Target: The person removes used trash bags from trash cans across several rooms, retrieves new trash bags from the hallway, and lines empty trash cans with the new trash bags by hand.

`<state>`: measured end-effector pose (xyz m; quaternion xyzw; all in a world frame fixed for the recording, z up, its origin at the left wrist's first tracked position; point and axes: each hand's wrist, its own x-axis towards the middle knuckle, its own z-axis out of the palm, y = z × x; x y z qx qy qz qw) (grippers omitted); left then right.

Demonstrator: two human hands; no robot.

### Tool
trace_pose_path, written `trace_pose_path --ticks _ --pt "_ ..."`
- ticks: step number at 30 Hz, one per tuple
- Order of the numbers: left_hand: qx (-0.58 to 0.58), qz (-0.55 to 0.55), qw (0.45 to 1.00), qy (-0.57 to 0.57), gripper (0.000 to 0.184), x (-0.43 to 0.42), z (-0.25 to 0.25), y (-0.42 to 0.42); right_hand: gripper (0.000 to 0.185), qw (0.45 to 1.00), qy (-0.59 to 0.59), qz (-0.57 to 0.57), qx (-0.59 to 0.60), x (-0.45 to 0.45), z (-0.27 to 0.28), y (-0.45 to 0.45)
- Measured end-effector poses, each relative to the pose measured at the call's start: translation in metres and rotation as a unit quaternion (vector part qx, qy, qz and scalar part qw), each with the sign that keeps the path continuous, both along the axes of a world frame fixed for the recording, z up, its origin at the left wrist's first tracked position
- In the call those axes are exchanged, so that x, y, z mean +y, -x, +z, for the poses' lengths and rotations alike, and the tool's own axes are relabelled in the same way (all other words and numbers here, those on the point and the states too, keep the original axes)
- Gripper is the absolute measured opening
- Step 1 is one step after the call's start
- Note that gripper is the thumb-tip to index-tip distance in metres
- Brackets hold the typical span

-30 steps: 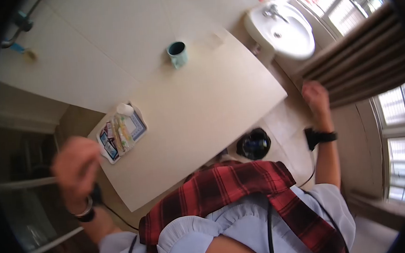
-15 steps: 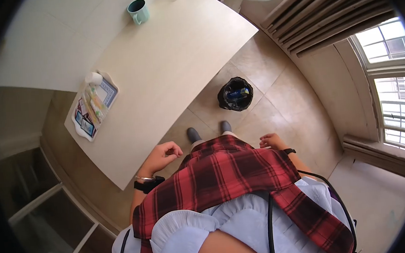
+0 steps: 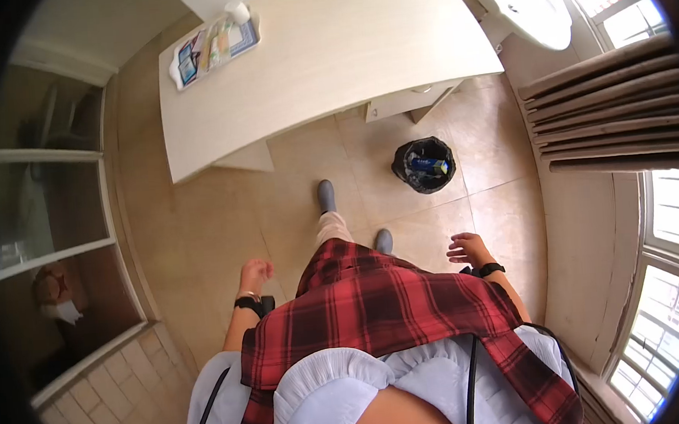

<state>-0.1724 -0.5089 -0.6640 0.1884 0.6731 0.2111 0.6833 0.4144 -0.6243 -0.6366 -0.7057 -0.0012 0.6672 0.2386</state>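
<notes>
My left hand (image 3: 257,276) hangs beside the red and black plaid cloth at my waist, its fingers loosely curled with nothing in them. On the other side, my right hand (image 3: 468,249) is held out over the floor, empty and with the fingers a little apart. Each wrist has a black band. The trash bin (image 3: 404,177) with a black liner stands on the floor ahead, nearest to my right hand but apart from it. A blue and yellow packet (image 3: 428,165) lies inside the bin.
A pale desk (image 3: 306,65) stands ahead, bearing a tray (image 3: 178,80) of packets and a white cup (image 3: 237,13). A sink (image 3: 526,6) is at the far right. Brown curtains (image 3: 608,114) and windows line the right side; a glass-fronted cabinet (image 3: 48,209) stands left.
My view has turned and shifted back, so the desk sits farther ahead and the cabinet shows more. My feet have moved into a stride. Both hands remain empty; the left has left the desk's edge.
</notes>
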Motion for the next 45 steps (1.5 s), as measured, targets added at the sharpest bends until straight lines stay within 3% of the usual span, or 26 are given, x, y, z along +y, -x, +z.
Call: trace_pose_path --ticks 1,2,3,6,9,13,15,17,19,20,21,23,25,28,32,33,35,37,39,40,41,45 --pt "-0.028 0.013 1.000 0.003 0.009 -0.040 -0.017 0.024 0.031 1.000 0.017 0.000 -0.001 -0.013 -0.008 -0.004" --pt "0.080 -0.206 0.973 -0.064 0.013 -0.069 -0.002 0.025 0.030 0.999 0.045 -0.001 0.000 -0.030 -0.018 -0.010" --pt "0.106 -0.231 0.966 -0.046 0.012 -0.101 -0.002 0.030 0.029 0.997 0.076 0.001 -0.013 -0.039 -0.017 -0.014" --pt "0.132 -0.164 0.974 0.084 0.011 -0.185 -0.001 0.038 0.026 0.992 0.115 0.040 -0.023 -0.071 -0.046 -0.026" --pt "0.140 -0.183 0.966 0.113 0.009 -0.227 -0.007 0.040 0.020 0.981 0.167 0.088 -0.046 -0.072 -0.062 -0.022" --pt "0.061 -0.083 0.984 0.143 0.007 -0.202 -0.030 0.027 0.023 0.996 0.087 -0.019 -0.017 -0.028 -0.071 -0.007" --pt "0.052 -0.023 0.988 0.143 0.006 -0.169 -0.046 0.010 0.022 0.997 0.069 0.005 -0.023 -0.004 -0.089 -0.008" --pt "0.115 -0.049 0.987 0.105 0.007 -0.125 -0.052 -0.018 0.024 0.998 0.067 -0.014 0.005 0.013 -0.128 -0.020" --pt "0.047 0.053 0.997 0.035 0.005 -0.084 -0.028 -0.072 0.027 0.997 0.046 -0.057 -0.009 0.035 -0.152 -0.024" --pt "0.048 0.066 0.996 0.038 0.005 -0.073 -0.025 -0.094 0.027 0.998 0.048 -0.044 -0.008 0.044 -0.169 -0.031" --pt "0.021 0.073 0.997 0.007 0.005 -0.065 -0.026 -0.115 0.026 0.994 0.051 -0.099 0.007 0.048 -0.197 -0.038" --pt "0.002 0.099 0.995 -0.026 0.005 -0.066 -0.041 -0.149 0.017 0.970 0.073 -0.223 0.065 0.048 -0.278 -0.057" --pt "0.010 0.094 0.995 -0.026 0.005 -0.082 -0.064 -0.183 0.012 0.959 0.098 -0.263 0.031 0.062 -0.312 -0.061" --pt "0.001 0.176 0.984 0.003 0.005 -0.119 -0.105 -0.234 0.023 0.929 0.180 -0.316 0.071 0.054 -0.397 -0.081" --pt "-0.046 0.258 0.965 0.020 0.004 -0.146 -0.129 -0.281 0.032 0.950 0.133 -0.273 -0.075 0.084 -0.402 -0.064" --pt "-0.065 0.288 0.955 0.013 0.005 -0.157 -0.151 -0.285 0.032 0.956 0.003 -0.294 0.013 0.067 -0.463 -0.091" --pt "-0.039 0.284 0.958 0.021 0.005 -0.162 -0.162 -0.278 0.030 0.961 -0.076 -0.266 0.031 0.084 -0.448 -0.076" --pt "-0.014 0.309 0.951 0.001 0.004 -0.179 -0.174 -0.253 0.026 0.961 -0.052 -0.271 0.029 0.098 -0.467 -0.062" --pt "-0.017 0.341 0.940 0.007 0.004 -0.201 -0.181 -0.245 0.019 0.967 0.033 -0.241 -0.073 0.101 -0.475 -0.068" --pt "0.005 0.355 0.935 0.019 0.004 -0.216 -0.182 -0.239 0.014 0.975 0.022 -0.159 -0.150 0.108 -0.454 -0.045" --pt "0.026 0.368 0.929 0.031 0.005 -0.229 -0.183 -0.234 0.010 0.967 0.006 -0.200 -0.156 0.104 -0.464 -0.033" --pt "0.039 0.426 0.903 0.048 0.008 -0.266 -0.196 -0.209 0.009 0.973 -0.081 -0.042 -0.210 0.092 -0.489 0.049"
